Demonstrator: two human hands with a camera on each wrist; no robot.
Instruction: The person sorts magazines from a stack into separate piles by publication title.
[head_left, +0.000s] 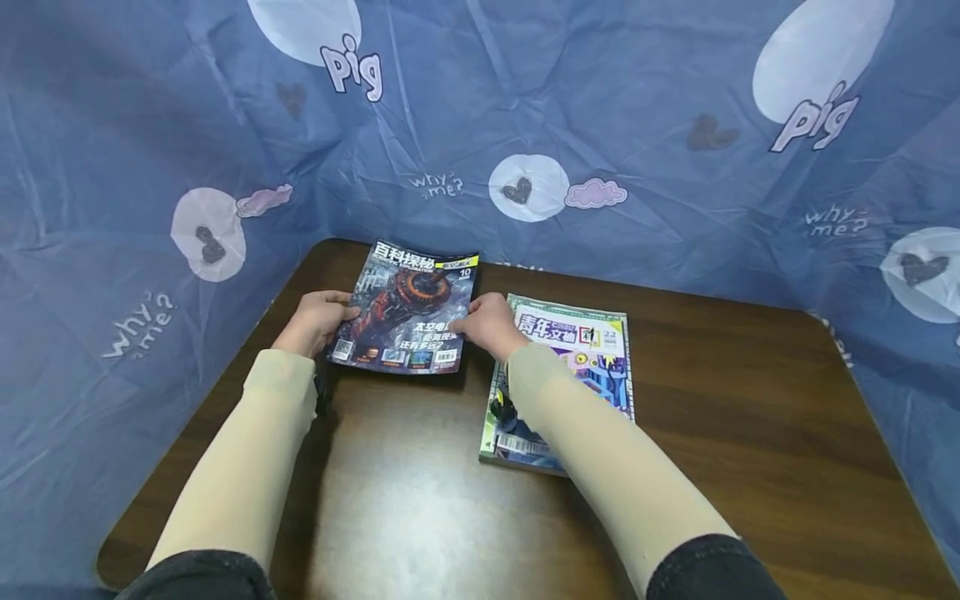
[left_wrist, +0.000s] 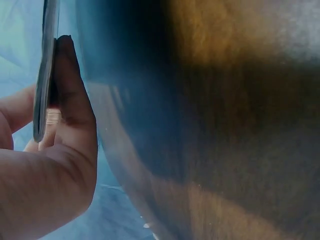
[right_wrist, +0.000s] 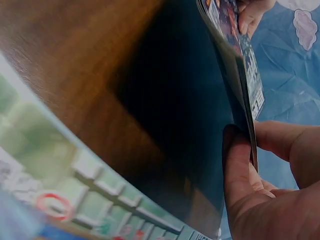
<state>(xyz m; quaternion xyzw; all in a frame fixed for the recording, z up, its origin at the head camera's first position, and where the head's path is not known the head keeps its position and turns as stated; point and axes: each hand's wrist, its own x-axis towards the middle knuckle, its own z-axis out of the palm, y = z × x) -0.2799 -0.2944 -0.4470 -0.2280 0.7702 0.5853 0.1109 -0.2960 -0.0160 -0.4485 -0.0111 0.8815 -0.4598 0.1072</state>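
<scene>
Both hands hold a dark magazine [head_left: 405, 312] with a red machine on its cover, one at each side edge. My left hand [head_left: 317, 321] pinches the left edge, thumb on the cover; in the left wrist view its fingers [left_wrist: 75, 95] lie behind the magazine. At the opposite edge my right hand [head_left: 491, 325] does the same, with fingers [right_wrist: 237, 170] beneath and thumb on top in the right wrist view. The magazine is raised off the table, its shadow below it. A stack of magazines [head_left: 615, 333] lies to the right, partly hidden under my right forearm.
The brown wooden table [head_left: 735, 400] has rounded corners and runs up to a blue printed cloth [head_left: 645, 108] hanging behind and at both sides. Bare tabletop shows right of the stack and in front of the held magazine.
</scene>
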